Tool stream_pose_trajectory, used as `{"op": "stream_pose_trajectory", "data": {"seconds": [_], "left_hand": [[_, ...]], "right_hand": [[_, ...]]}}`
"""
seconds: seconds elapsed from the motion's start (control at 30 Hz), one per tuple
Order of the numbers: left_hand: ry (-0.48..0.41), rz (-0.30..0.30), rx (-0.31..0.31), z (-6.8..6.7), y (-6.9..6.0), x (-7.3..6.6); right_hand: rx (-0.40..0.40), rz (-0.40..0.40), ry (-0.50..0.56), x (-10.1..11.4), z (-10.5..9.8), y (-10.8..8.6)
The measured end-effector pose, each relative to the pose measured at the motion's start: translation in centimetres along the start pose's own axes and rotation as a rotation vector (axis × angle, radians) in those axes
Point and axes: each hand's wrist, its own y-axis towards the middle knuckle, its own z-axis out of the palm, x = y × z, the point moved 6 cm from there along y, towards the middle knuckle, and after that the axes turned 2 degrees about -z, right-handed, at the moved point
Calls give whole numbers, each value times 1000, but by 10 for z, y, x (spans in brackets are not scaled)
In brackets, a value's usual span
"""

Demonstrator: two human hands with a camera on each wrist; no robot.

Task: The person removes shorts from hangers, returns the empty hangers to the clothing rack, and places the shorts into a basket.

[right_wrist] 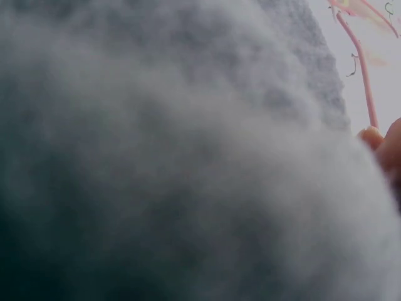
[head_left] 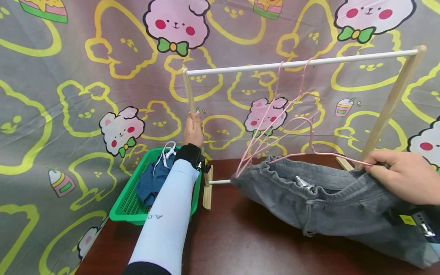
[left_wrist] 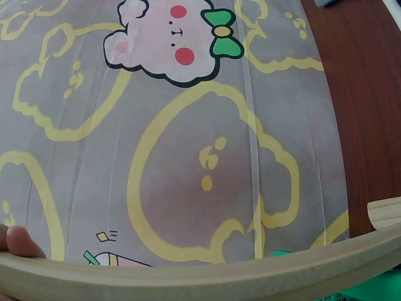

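My left hand (head_left: 193, 131) grips the left wooden post (head_left: 189, 89) of a small clothes rack. In the left wrist view the post (left_wrist: 188, 285) crosses the bottom, with a fingertip at its left end. My right hand (head_left: 407, 173) pinches one end of a pink hanger (head_left: 311, 133) together with the waistband of grey drawstring pants (head_left: 330, 217). This hanger lies along the open waistband, off the rail. Blurred grey cloth (right_wrist: 188, 163) fills most of the right wrist view, hiding much of the hand.
More pink hangers (head_left: 276, 95) hang from the white rail (head_left: 233, 69), their lower ends beside the pants' left side. A green basket (head_left: 118, 209) with dark blue clothing (head_left: 151, 183) stands left on the brown table (head_left: 223, 236). A patterned cloth (head_left: 86, 172) hangs behind.
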Motion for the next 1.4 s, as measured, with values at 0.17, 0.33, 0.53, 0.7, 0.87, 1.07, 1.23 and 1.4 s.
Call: {"op": "stream_pose_trajectory", "data": {"seconds": [0.17,0.33,0.53,0.7,0.87,1.07,1.23,1.4], "left_hand": [[-1,2,1,0,0,-1],[3,0,6,0,0,-1],[11,-9,6,1,0,-1],[0,-6,24,1,0,-1],[-1,-8,41,0,1,-2],[-31,2,61,-1,2,-6],[-4,-11,77,-5,1,-7],[129,-10,102,-9,-4,-9]], "right_hand": [[3,-17,24,5,6,3],[14,12,100,9,14,5],[20,20,148,16,23,11],[7,5,188,21,30,14],[4,-8,236,25,39,15],[-1,-22,277,32,49,19],[-11,-28,308,35,56,21],[-33,-43,314,35,58,20]]}}
